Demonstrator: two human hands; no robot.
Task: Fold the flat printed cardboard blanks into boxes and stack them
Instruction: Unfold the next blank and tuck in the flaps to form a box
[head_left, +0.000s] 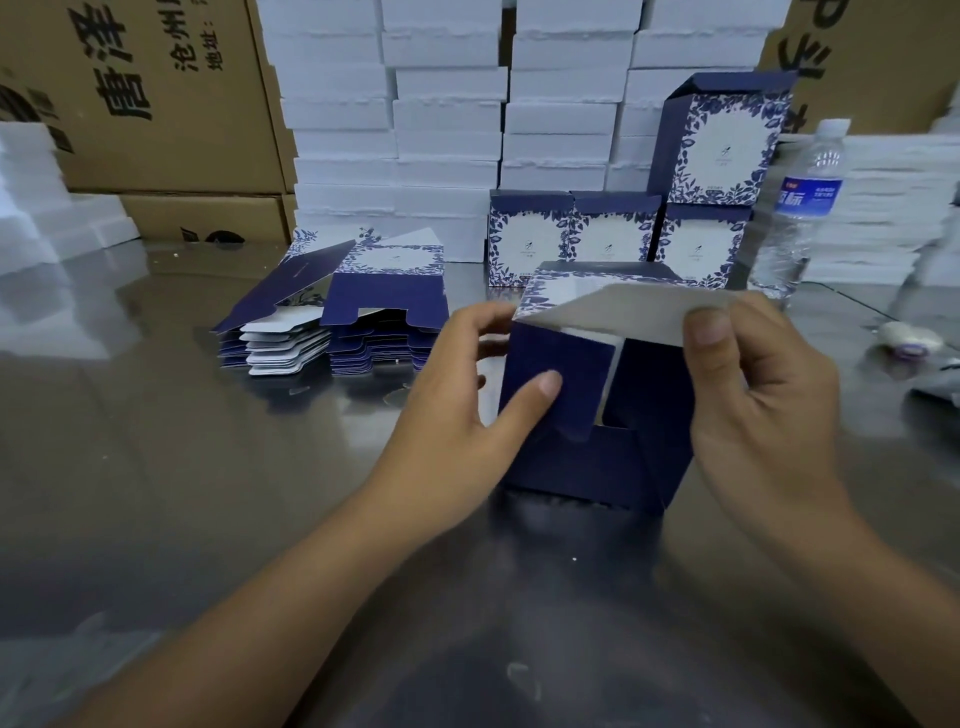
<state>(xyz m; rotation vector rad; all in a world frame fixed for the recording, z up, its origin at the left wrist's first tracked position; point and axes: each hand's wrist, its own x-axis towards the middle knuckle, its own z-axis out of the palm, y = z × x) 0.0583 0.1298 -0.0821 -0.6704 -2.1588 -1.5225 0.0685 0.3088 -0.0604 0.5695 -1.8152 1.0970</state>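
Observation:
A half-folded navy box (613, 452) with a blue floral print stands on the steel table, its open end toward me. My left hand (462, 395) grips its left side, thumb pressing a navy flap inward. My right hand (753, 395) pinches the white-backed flap (623, 317) at the right edge. Two piles of flat blanks (332, 322) lie at the left. Three folded boxes (613, 239) stand in a row behind, and one more box (722, 145) sits on top at the right.
White foam boxes (447, 114) are stacked high at the back, with brown cartons (156, 104) to the left. A water bottle (795, 208) stands at the right beside more white stacks (883, 208). A small white object (909, 338) lies on the steel table (208, 493).

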